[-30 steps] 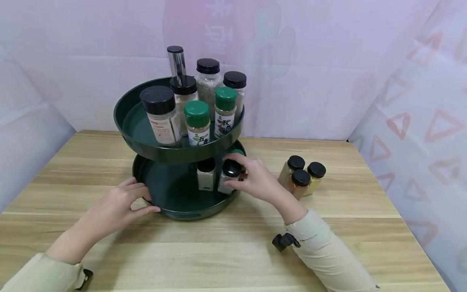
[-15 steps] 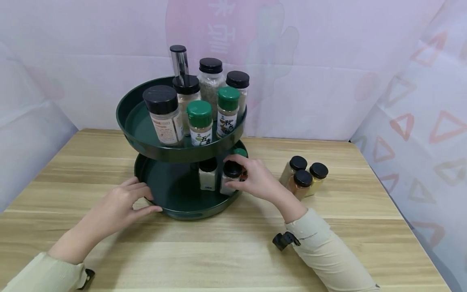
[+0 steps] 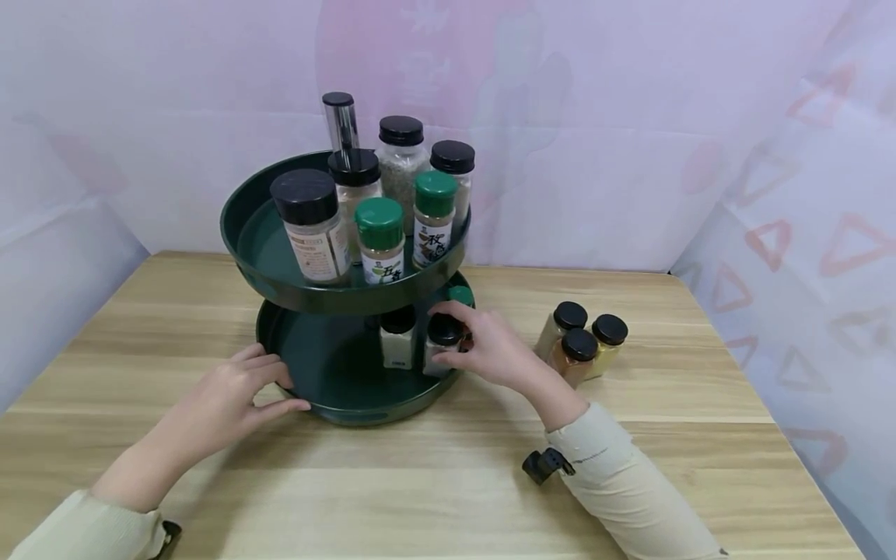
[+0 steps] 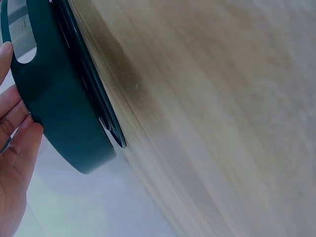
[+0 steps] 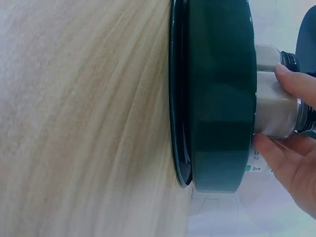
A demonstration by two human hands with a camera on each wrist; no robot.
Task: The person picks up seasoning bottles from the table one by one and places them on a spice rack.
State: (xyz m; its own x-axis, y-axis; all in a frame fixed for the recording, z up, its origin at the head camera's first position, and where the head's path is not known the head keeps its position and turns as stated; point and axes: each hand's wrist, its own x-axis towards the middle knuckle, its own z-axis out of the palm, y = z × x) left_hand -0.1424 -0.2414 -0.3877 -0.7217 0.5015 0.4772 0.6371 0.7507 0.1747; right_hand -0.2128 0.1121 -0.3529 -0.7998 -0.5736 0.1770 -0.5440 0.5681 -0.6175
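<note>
A two-tier dark green spice rack stands on the table. At the left of its lower tray, my left hand grips the rim, fingers over the edge and thumb at the front. The left wrist view shows that hand's fingertips against the green wall. My right hand pinches a black-capped spice jar at the right side of the lower tray. In the right wrist view this jar stands upright behind the tray wall, between thumb and fingers. Beside it is another black-capped jar.
The upper tray bears several jars, among them a green-capped bottle and a large black-capped jar. Another green cap shows behind my right hand. Three black-capped jars stand on the table to the right.
The head view has shifted slightly. Both hands keep their places, the left on the tray rim and the right on the spice jar.
</note>
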